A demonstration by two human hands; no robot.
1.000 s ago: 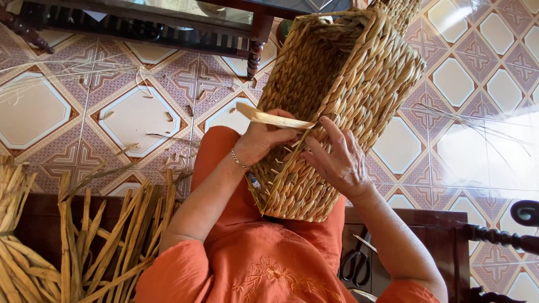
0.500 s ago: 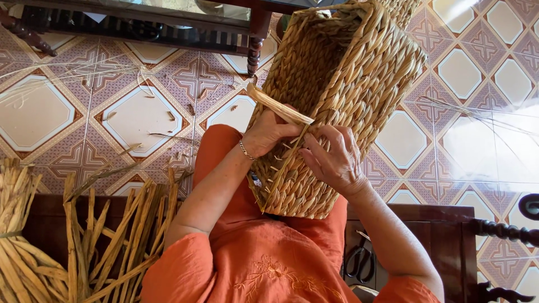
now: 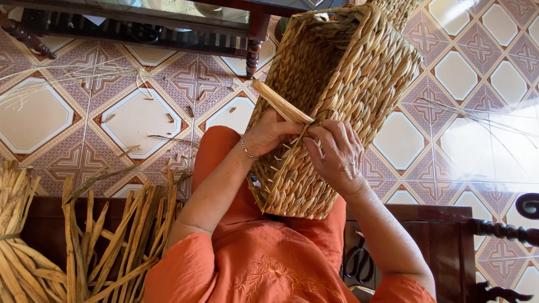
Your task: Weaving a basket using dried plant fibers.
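Resting on the person's lap, a woven basket (image 3: 337,106) of pale straw tilts away toward the tiled floor (image 3: 140,118), its open mouth pointing at the dark wooden furniture (image 3: 168,28) along the far edge. Open tiles lie to either side of it — wide room at the right, scattered straw scraps at the left. The left hand (image 3: 269,133) is closed in a pinch on a flat straw strip (image 3: 281,104) that juts up and leftward from the basket's wall. The right hand (image 3: 337,154) lies just beside it, fingers curled and pressed on the weave, fingertips touching the strip's base. Loose straw stalks (image 3: 106,241) stand bundled at the near left — scissors (image 3: 359,261) lie by the right elbow.
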